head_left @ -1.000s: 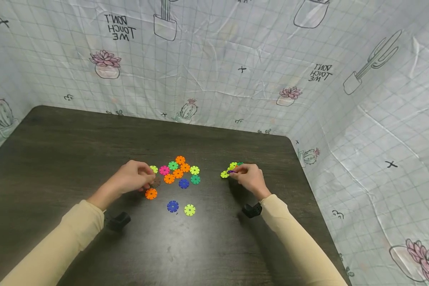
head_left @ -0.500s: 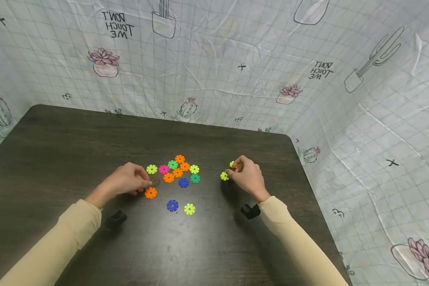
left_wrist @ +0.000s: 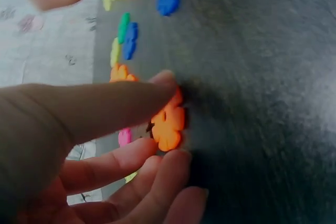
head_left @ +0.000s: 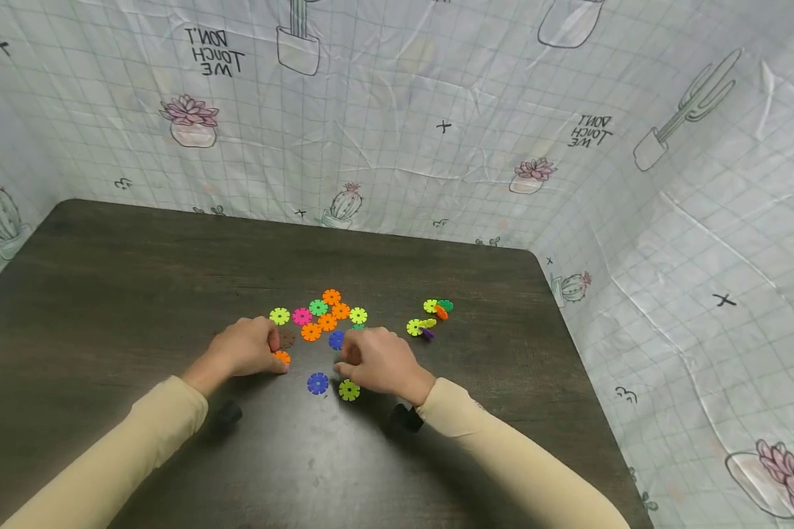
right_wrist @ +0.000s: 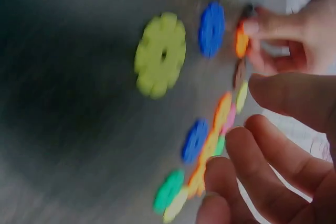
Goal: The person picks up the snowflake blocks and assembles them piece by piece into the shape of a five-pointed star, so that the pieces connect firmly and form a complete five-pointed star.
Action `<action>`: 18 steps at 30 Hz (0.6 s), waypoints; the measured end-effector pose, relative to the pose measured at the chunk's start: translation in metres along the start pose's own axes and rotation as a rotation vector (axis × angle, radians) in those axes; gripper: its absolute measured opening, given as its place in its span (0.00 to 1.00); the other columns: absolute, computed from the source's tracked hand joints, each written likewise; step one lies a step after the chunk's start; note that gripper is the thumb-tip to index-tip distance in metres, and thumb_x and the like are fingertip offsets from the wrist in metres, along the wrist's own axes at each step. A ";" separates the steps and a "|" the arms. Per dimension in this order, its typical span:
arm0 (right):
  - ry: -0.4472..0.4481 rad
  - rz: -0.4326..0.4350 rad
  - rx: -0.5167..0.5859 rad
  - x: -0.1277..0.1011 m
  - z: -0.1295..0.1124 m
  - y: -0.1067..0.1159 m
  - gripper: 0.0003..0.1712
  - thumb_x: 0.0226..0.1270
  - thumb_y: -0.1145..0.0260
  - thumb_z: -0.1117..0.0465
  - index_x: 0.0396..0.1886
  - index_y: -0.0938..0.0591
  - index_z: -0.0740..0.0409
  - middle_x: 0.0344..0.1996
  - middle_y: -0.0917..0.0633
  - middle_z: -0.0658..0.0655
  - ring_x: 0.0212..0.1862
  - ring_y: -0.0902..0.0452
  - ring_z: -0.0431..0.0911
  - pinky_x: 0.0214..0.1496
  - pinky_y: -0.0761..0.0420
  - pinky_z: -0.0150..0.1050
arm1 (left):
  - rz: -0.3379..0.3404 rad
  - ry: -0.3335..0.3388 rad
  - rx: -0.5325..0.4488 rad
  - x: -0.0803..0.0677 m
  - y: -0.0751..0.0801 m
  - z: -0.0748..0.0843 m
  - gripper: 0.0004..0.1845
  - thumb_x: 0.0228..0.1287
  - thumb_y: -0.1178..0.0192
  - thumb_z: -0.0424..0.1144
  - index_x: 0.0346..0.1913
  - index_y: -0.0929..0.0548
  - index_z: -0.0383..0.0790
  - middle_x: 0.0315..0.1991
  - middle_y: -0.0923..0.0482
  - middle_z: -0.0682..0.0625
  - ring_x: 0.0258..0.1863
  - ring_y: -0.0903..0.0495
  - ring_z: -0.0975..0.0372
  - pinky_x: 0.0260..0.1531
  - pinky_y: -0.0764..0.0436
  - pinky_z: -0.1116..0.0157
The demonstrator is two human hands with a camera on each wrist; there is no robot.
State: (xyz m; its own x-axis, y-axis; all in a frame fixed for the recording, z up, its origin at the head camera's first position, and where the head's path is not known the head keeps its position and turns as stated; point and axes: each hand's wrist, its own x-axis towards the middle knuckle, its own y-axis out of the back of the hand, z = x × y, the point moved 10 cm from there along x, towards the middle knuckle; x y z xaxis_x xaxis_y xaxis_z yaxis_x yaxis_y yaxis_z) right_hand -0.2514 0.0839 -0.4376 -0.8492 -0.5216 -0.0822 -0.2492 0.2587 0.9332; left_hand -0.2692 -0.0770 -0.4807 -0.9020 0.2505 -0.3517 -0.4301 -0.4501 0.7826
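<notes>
At the near left of the loose discs, my left hand point(head_left: 246, 348) pinches an orange notched interlocking disc point(left_wrist: 169, 129) by its edge between thumb and fingers. A brown disc point(head_left: 287, 338) lies just beyond it. My right hand point(head_left: 382, 361) hovers over the middle of the table, fingers loosely bent and apart, with nothing between them. Close to it are a yellow-green disc point(right_wrist: 160, 55), partly under the hand, a blue disc point(head_left: 317, 383) to its left and another blue disc point(head_left: 336, 340) by its fingers. A green disc point(right_wrist: 169, 191) is mostly hidden behind it in the head view.
Several orange discs point(head_left: 328, 322), a pink disc point(head_left: 301, 316), a light green disc point(head_left: 318, 307) and yellow-green discs point(head_left: 279, 316) lie flat at mid-table. To the right are pieces including a tilted orange disc point(head_left: 441, 313) and a purple disc point(head_left: 426, 334). Patterned cloth point(head_left: 384, 147) hangs behind.
My right hand has left the pieces at the right and moved left and nearer to the loose discs. My left hand has shifted from beside the brown disc to the orange one.
</notes>
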 end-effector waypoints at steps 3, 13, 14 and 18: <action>0.021 -0.056 -0.036 0.006 -0.014 -0.012 0.10 0.56 0.30 0.47 0.27 0.21 0.45 0.21 0.22 0.41 0.22 0.29 0.35 0.19 0.30 0.28 | 0.003 -0.002 0.048 0.000 -0.001 0.004 0.17 0.45 0.26 0.46 0.27 0.25 0.43 0.24 0.28 0.51 0.23 0.29 0.59 0.20 0.34 0.65; 0.042 -0.188 -0.123 0.019 -0.033 -0.039 0.20 0.49 0.26 0.42 0.36 0.19 0.47 0.28 0.21 0.43 0.28 0.29 0.36 0.22 0.29 0.30 | -0.001 -0.076 -0.035 -0.002 0.002 0.010 0.12 0.53 0.32 0.39 0.28 0.27 0.41 0.22 0.29 0.51 0.21 0.29 0.60 0.19 0.34 0.67; 0.039 -0.196 -0.131 0.020 -0.032 -0.040 0.21 0.49 0.26 0.42 0.37 0.19 0.48 0.29 0.21 0.43 0.29 0.29 0.36 0.23 0.28 0.30 | 0.004 -0.089 -0.064 -0.003 0.003 0.010 0.11 0.55 0.33 0.38 0.28 0.26 0.41 0.22 0.28 0.51 0.21 0.28 0.60 0.19 0.32 0.67; 0.018 -0.223 -0.134 0.022 -0.028 -0.045 0.19 0.50 0.26 0.46 0.37 0.20 0.50 0.31 0.20 0.45 0.31 0.28 0.37 0.26 0.27 0.30 | 0.012 -0.144 -0.222 -0.008 0.014 0.014 0.05 0.59 0.36 0.37 0.33 0.22 0.41 0.24 0.22 0.49 0.23 0.22 0.59 0.24 0.26 0.65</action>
State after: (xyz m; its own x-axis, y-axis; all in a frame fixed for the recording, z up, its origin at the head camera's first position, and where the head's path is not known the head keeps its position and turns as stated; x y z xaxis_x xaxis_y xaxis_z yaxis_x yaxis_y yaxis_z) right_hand -0.2458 0.0377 -0.4715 -0.7712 -0.5687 -0.2860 -0.3647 0.0264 0.9308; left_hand -0.2675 -0.0732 -0.4598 -0.8991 0.3567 -0.2537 -0.4318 -0.6271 0.6484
